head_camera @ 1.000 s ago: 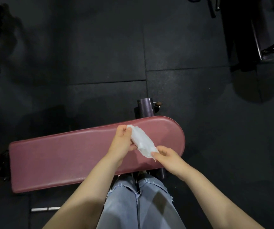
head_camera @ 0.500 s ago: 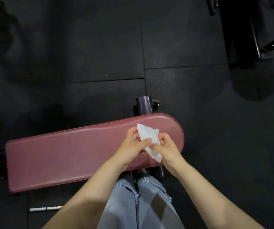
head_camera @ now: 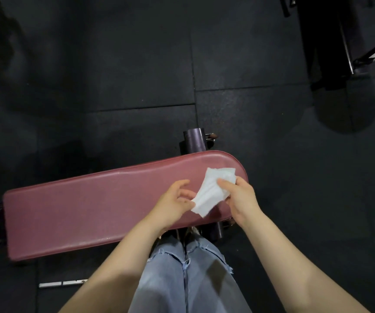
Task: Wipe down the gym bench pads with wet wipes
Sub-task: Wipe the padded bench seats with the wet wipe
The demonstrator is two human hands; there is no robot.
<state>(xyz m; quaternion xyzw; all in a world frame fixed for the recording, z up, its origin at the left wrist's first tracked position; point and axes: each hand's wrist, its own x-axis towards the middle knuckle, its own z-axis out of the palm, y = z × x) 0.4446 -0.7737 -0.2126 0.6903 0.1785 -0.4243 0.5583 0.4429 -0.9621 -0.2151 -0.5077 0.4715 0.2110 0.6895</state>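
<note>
Wipe: a white wet wipe (head_camera: pixel 213 190), partly folded, held above the rounded right end of the bench pad (head_camera: pixel 91 204).
Right grip: the right hand (head_camera: pixel 242 197) pinches the wipe's upper part between thumb and fingers.
Left grip: the left hand (head_camera: pixel 175 203) pinches the wipe's lower corner, other fingers loosely spread.
Axis: the wipe runs slantwise from lower left to upper right.
Pad: long, smooth, dark red vinyl, lying left to right.
Floor (head_camera: pixel 137 64): black rubber tiles.
</note>
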